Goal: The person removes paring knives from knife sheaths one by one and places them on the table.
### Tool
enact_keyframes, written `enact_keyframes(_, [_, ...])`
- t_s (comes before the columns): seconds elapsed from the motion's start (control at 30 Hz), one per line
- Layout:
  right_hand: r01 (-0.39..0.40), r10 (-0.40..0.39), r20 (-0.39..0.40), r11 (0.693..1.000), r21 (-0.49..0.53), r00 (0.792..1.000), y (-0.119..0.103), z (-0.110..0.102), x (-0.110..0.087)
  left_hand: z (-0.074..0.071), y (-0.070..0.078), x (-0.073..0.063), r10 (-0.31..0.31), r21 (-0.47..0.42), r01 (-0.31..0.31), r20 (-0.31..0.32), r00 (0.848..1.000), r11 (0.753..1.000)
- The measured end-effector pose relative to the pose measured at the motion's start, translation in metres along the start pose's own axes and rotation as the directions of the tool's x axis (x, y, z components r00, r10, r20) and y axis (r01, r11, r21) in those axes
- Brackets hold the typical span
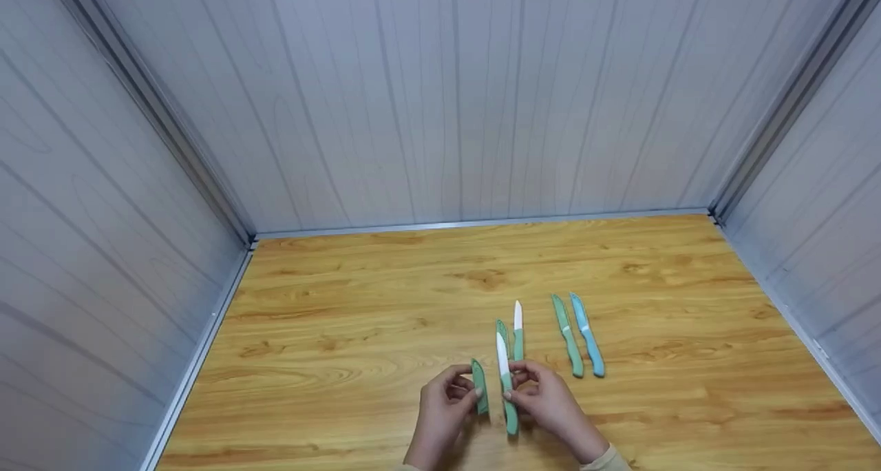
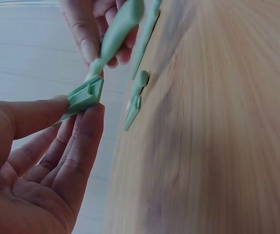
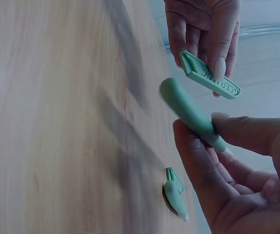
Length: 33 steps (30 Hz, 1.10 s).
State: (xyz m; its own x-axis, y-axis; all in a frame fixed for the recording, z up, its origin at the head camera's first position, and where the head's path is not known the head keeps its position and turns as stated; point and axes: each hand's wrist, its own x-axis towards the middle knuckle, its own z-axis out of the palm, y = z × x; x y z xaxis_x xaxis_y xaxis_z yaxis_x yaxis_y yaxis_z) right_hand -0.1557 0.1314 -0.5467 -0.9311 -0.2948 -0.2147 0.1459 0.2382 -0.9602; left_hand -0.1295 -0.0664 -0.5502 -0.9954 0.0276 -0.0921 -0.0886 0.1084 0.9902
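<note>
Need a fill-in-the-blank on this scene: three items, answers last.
1. The left hand pinches a sheath coloured ____.
2. The right hand holds a knife whose blade is ____.
3. In the head view, the blue knife lies to the ____ of the sheathed green knife.

Missing words: green; white; right

Held sheath [image 1: 480, 386] left of held knife [image 1: 510, 410] — sheathed knives [image 1: 572, 352] right, on table [image 1: 330, 306].

three green knives [image 1: 511, 419], one blue knife [image 1: 592, 354], four blade sheaths [image 1: 479, 377]
</note>
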Motion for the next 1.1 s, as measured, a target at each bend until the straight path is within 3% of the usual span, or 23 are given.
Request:
enact_keyframes(0.3, [0.039,-0.039,0.011,0.999,0.004,0.999,-0.001,0.005,0.005,-0.002,-0.001,0.008,-0.047,-0.044,0.046,-0.025,0.999,0.998])
enact_keyframes(0.57, [0.019,-0.018,0.020,1.000,-0.020,1.000,-0.001,0.008,0.015,-0.005,-0.003,0.018,-0.038,-0.004,0.038,-0.066,0.997,0.999])
enact_keyframes(0.8, [0.093,-0.093,0.002,0.995,-0.031,0.996,-0.001,0.011,0.023,-0.006,-0.008,0.029,-0.024,0.006,0.025,-0.092,0.995,1.000])
enact_keyframes(1.1, [0.059,-0.060,-0.033,0.997,-0.049,0.998,-0.007,0.013,0.029,-0.010,-0.009,0.041,-0.051,0.015,0.053,-0.087,0.995,0.999])
